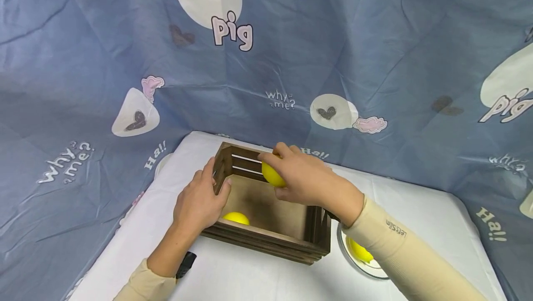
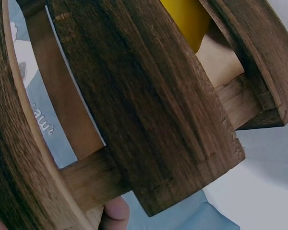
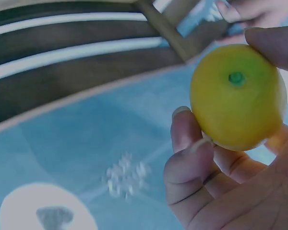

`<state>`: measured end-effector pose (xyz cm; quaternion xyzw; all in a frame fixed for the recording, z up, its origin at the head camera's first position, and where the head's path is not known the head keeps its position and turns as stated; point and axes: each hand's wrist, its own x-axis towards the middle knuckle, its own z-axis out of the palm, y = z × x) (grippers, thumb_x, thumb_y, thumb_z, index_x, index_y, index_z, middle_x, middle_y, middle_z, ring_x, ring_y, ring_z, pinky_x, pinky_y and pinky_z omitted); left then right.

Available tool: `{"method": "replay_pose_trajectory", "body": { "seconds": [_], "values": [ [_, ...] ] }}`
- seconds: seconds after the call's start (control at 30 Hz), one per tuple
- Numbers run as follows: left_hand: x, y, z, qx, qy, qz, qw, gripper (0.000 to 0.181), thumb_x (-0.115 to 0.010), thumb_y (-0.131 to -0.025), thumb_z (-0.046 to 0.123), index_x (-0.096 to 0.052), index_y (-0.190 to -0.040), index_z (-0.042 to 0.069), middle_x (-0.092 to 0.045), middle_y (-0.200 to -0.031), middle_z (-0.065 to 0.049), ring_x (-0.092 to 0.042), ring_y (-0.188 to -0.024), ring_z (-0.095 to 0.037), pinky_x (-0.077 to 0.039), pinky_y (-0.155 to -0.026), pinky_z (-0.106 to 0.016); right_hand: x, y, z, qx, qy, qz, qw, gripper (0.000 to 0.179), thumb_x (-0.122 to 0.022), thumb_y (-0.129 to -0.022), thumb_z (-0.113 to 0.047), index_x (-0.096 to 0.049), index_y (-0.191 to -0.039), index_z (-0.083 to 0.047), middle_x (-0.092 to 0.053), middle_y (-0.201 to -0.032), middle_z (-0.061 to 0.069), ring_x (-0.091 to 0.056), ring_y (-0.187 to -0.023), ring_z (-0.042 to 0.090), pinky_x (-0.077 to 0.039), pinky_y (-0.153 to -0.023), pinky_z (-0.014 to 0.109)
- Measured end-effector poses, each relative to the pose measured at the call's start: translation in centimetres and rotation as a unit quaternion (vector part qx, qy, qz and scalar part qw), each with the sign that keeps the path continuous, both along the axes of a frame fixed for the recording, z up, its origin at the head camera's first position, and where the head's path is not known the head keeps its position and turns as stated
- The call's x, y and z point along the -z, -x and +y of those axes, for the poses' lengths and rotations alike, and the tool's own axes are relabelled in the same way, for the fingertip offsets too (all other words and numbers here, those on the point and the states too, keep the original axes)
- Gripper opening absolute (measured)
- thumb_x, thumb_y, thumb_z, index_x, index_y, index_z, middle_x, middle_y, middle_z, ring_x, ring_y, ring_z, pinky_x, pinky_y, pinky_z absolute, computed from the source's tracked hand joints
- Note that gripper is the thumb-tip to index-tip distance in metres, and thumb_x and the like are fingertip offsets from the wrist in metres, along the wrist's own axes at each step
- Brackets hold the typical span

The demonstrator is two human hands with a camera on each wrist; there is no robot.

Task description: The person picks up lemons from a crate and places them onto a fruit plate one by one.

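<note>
My right hand (image 1: pixel 306 176) pinches a yellow lemon (image 1: pixel 272 175) between thumb and fingers, above the far side of a dark slatted wooden crate (image 1: pixel 266 242). A green stem nub shows on this lemon (image 3: pixel 236 100) in the right wrist view. At the crate's left end, my left hand (image 1: pixel 197 204) holds the wall, with the thumb over the inside. One fingertip (image 2: pixel 115 214) curls at the wood's edge in the left wrist view. Another lemon (image 1: pixel 236 218) lies inside at the near left corner, partly hidden by the front wall.
Right of the crate, a plate (image 1: pixel 376 272) bears more yellow fruit (image 1: pixel 360 250), partly covered by my right sleeve. White cloth (image 1: pixel 245 273) covers the table. A blue printed curtain (image 1: pixel 258 70) hangs behind and along the sides.
</note>
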<state>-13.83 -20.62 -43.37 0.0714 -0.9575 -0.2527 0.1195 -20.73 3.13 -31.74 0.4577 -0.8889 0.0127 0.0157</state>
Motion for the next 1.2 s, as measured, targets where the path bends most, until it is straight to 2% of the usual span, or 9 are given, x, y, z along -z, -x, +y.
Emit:
{"method": "replay_pose_trajectory", "body": {
  "seconds": [0.13, 0.27, 0.47, 0.63, 0.73, 0.83, 1.03, 1.2],
  "values": [
    [-0.1, -0.1, 0.1, -0.002, 0.002, 0.0, 1.0, 0.073, -0.046, -0.095, 0.052, -0.03, -0.152, 0.01, -0.056, -0.093, -0.007, -0.058, -0.072, -0.024, -0.047, -0.063, -0.046, -1.4, -0.4, 2.5, 0.027, 0.047, -0.013, 0.9985, 0.073, -0.078, -0.074, -0.032, -0.046, -0.139, -0.03, -0.043, -0.106, -0.006, -0.047, -0.082, 0.013, -0.043, -0.055, 0.027],
    [-0.2, -0.1, 0.2, -0.004, 0.004, 0.0, 1.0, 0.072, -0.048, -0.095, 0.051, -0.03, -0.152, 0.011, -0.056, -0.093, -0.007, -0.059, -0.074, -0.025, -0.048, -0.065, -0.046, -2.1, -0.7, 5.2, 0.057, 0.082, -0.026, 0.9947, 0.071, -0.076, -0.077, -0.033, -0.045, -0.14, -0.029, -0.046, -0.113, -0.004, -0.05, -0.084, 0.014, -0.045, -0.058, 0.027],
    [-0.1, -0.1, 0.2, -0.003, 0.006, -0.006, 1.0, 0.074, -0.045, -0.095, 0.054, -0.028, -0.152, 0.012, -0.054, -0.091, -0.006, -0.056, -0.07, -0.023, -0.046, -0.061, -0.043, -2.3, -1.1, 9.3, 0.097, 0.115, -0.018, 0.9885, 0.071, -0.076, -0.079, -0.04, -0.044, -0.141, -0.027, -0.046, -0.114, -0.004, -0.051, -0.081, 0.013, -0.046, -0.062, 0.028],
    [0.1, -0.1, 0.2, -0.005, 0.005, -0.014, 0.9999, 0.075, -0.042, -0.095, 0.057, -0.027, -0.153, 0.013, -0.054, -0.09, -0.005, -0.055, -0.068, -0.022, -0.046, -0.06, -0.043, -2.0, -1.5, 12.5, 0.149, 0.123, -0.023, 0.9809, 0.074, -0.077, -0.078, -0.047, -0.045, -0.142, -0.026, -0.048, -0.116, -0.003, -0.052, -0.077, 0.014, -0.045, -0.059, 0.029],
    [0.2, -0.1, 0.2, -0.006, 0.003, -0.015, 0.9999, 0.074, -0.043, -0.095, 0.057, -0.027, -0.153, 0.013, -0.054, -0.091, -0.005, -0.055, -0.069, -0.022, -0.046, -0.06, -0.043, -1.2, -1.6, 14.7, 0.178, 0.125, -0.035, 0.9754, 0.075, -0.072, -0.08, -0.054, -0.044, -0.143, -0.024, -0.05, -0.119, 0.002, -0.054, -0.078, 0.017, -0.046, -0.06, 0.032],
    [0.2, -0.1, 0.3, -0.003, 0.004, -0.015, 0.9999, 0.076, -0.04, -0.095, 0.06, -0.027, -0.153, 0.013, -0.054, -0.091, -0.004, -0.055, -0.069, -0.022, -0.045, -0.061, -0.043, 0.3, -1.7, 17.1, 0.198, 0.139, -0.047, 0.9692, 0.076, -0.07, -0.08, -0.059, -0.048, -0.139, -0.017, -0.054, -0.119, 0.005, -0.055, -0.083, 0.02, -0.047, -0.065, 0.037],
    [0.1, -0.1, 0.5, -0.003, 0.007, -0.015, 0.9999, 0.077, -0.037, -0.094, 0.062, -0.027, -0.153, 0.012, -0.055, -0.092, -0.005, -0.056, -0.07, -0.022, -0.046, -0.061, -0.043, 4.1, -1.3, 21.7, 0.26, 0.15, -0.092, 0.9492, 0.071, -0.071, -0.08, -0.057, -0.053, -0.129, -0.009, -0.059, -0.103, 0.004, -0.053, -0.08, 0.021, -0.045, -0.063, 0.035],
    [0.0, 0.0, 0.4, -0.005, 0.007, -0.004, 1.0, 0.075, -0.04, -0.095, 0.059, -0.029, -0.152, 0.012, -0.054, -0.09, -0.005, -0.055, -0.067, -0.021, -0.045, -0.057, -0.04, 7.4, -0.4, 24.5, 0.295, 0.146, -0.116, 0.9372, 0.074, -0.069, -0.082, -0.057, -0.052, -0.127, -0.001, -0.061, -0.1, 0.01, -0.056, -0.079, 0.024, -0.047, -0.065, 0.04]
  ]
}}
